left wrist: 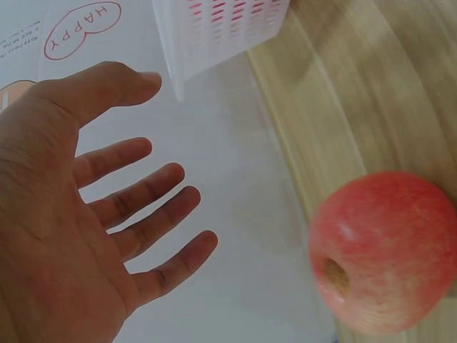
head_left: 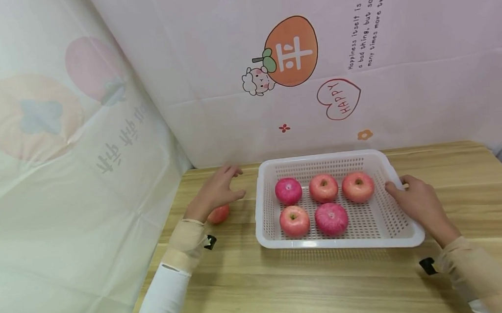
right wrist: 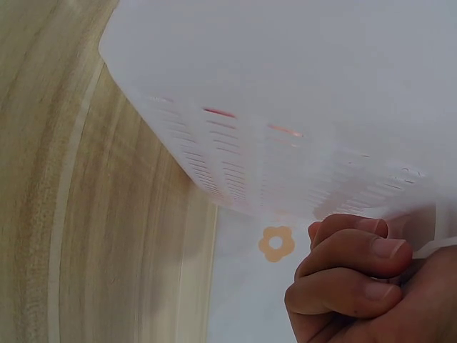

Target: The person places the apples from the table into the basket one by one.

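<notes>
A white perforated plastic basket stands on the wooden table with several apples inside, some pinkish-red and some deep magenta. My right hand grips the basket's right rim, thumb over the inside edge; in the right wrist view its fingers curl under the rim. Left of the basket, my left hand is held above the table with its fingers spread and nothing in them. Partly hidden beneath that hand and wrist lies a single red apple. The left wrist view shows this apple apart from the fingers.
A white cloth with printed fruit and lettering hangs behind the table's back edge. Another pale cloth hangs along the left side. Wooden tabletop extends in front of the basket and to its right.
</notes>
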Tool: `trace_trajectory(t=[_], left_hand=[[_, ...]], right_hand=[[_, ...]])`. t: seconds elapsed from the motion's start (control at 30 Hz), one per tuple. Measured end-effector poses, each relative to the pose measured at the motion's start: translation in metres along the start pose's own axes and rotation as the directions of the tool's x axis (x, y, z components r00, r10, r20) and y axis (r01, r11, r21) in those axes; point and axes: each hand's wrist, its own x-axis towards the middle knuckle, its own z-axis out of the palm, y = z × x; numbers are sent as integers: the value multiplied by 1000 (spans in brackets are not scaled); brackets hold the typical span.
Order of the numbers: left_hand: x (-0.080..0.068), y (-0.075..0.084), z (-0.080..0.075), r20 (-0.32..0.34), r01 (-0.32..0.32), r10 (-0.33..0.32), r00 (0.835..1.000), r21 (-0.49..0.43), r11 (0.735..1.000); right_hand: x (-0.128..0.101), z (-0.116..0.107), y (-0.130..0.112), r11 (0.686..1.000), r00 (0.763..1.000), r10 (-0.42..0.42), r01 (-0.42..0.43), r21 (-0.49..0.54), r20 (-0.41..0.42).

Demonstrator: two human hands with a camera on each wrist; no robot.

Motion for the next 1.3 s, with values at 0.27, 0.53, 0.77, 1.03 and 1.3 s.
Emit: trace_trajectory(t=[0.27, 0.53, 0.77, 1.03, 1.3], left_hand=[[-8, -10, 4, 24, 60, -60, 998, 17, 998], [-17, -19, 10, 23, 86, -86, 996, 4, 996], [-26, -27, 16, 38, 140, -139, 990, -13, 990], [-35, -38, 21, 22, 144, -143, 989, -33, 989], [-40, -50, 32, 43, 179, -179, 983, -17, 984]], right_hand=[[0, -1, -1, 1000, 1000, -9, 9, 1, -3], [0, -1, 2, 1000, 1000, -8, 8, 7, -12], [1, -2, 1, 1000, 1000, -8, 8, 5, -6], [1, -3, 1, 1000, 1000, -1, 0, -12, -7], [1, -1, -1, 1000, 1000, -9, 9, -2, -11]])
